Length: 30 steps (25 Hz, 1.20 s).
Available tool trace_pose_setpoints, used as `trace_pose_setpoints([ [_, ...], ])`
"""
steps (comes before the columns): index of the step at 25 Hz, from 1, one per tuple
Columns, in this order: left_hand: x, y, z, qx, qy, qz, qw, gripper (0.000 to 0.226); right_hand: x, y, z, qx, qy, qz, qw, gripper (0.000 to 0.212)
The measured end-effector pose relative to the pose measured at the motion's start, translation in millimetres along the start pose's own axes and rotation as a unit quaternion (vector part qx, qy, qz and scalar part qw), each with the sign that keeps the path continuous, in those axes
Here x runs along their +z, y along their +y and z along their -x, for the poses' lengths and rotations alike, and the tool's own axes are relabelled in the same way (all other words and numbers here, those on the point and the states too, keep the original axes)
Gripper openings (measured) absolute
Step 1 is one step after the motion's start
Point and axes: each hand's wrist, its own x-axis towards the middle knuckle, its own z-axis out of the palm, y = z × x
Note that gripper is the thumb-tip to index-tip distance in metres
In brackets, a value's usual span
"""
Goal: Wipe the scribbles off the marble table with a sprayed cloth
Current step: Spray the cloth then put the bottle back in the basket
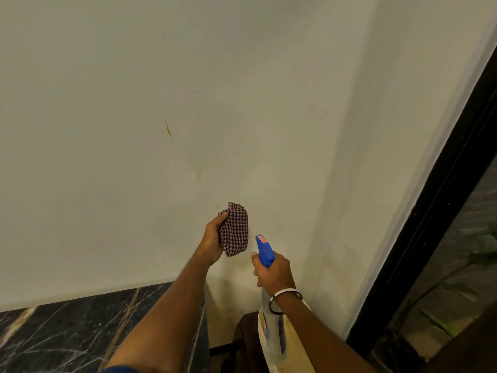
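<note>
My left hand [212, 240] grips a folded cloth [234, 229] with a small dark red and white check, held up in front of the pale wall. Just to its right my right hand [273, 270] holds a spray bottle [271, 327] by its neck. The bottle's blue nozzle [265, 250] points up and left toward the cloth, a short gap away. The bottle's pale body hangs down under my wrist. The black marble table [67, 335] with white and gold veins lies at the lower left; no scribbles show on the visible part.
A pale wall [188, 103] fills most of the view, with a thin orange-brown streak [167, 127] on it. A black door or window frame [435, 211] runs diagonally on the right, with plant leaves behind the glass. A dark wooden piece [247, 343] stands beside the table.
</note>
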Motion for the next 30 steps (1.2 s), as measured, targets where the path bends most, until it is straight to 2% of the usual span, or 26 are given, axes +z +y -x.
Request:
trace_pose_setpoints([
  [8,7,-1,-8,-0.007,-0.027,-0.003,1.0,0.024,4,10,8,0.001,0.007,0.043,0.999,0.02],
  [14,11,-1,-9,-0.011,-0.044,-0.001,0.999,0.024,-1,12,10,0.014,0.04,0.02,0.999,0.02],
  [20,14,-2,-5,-0.02,-0.061,0.012,0.998,0.025,1,11,19,0.007,0.014,0.054,0.998,0.02],
  [25,20,-11,2,-0.025,-0.063,0.026,0.997,0.028,1,-9,17,-0.019,0.01,0.01,1.0,0.016],
  [30,22,-16,3,-0.029,-0.056,0.034,0.997,0.03,1,-21,10,-0.011,-0.001,0.039,0.999,0.02],
])
